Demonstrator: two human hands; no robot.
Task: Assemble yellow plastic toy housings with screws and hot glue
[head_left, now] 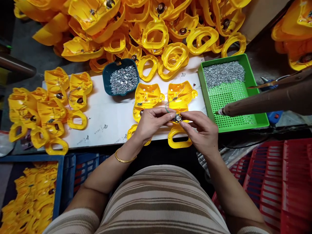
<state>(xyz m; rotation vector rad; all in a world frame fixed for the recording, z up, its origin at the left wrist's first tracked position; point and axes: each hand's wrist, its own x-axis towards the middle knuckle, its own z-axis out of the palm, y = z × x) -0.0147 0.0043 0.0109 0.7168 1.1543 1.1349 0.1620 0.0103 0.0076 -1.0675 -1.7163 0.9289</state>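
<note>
Small round speaker (pixel 177 118): pinched between left hand (pixel 152 122) and right hand (pixel 203 130) fingertips, wired to yellow shell (pixel 180 92) just beyond both hands.

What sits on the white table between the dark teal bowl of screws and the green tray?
In the head view, two open yellow plastic shells with thin wires lie between the teal bowl and green tray.

shells (pixel 148 96): bright yellow plastic, same as the heap at 12 o'clock
wires (pixel 168 109): green and red
bowl (pixel 121 77): dark teal, filled with silver screws
tray (pixel 231 94): vivid green, pegged grid floor, silver screws at its far end
tabletop (pixel 107 117): white with small grey logos
crate (pixel 280 182): red, at 4 o'clock
bin (pixel 60 182): blue, at 8 o'clock
bangle (pixel 124 160): gold
shirt (pixel 158 201): beige and brown stripes
</note>
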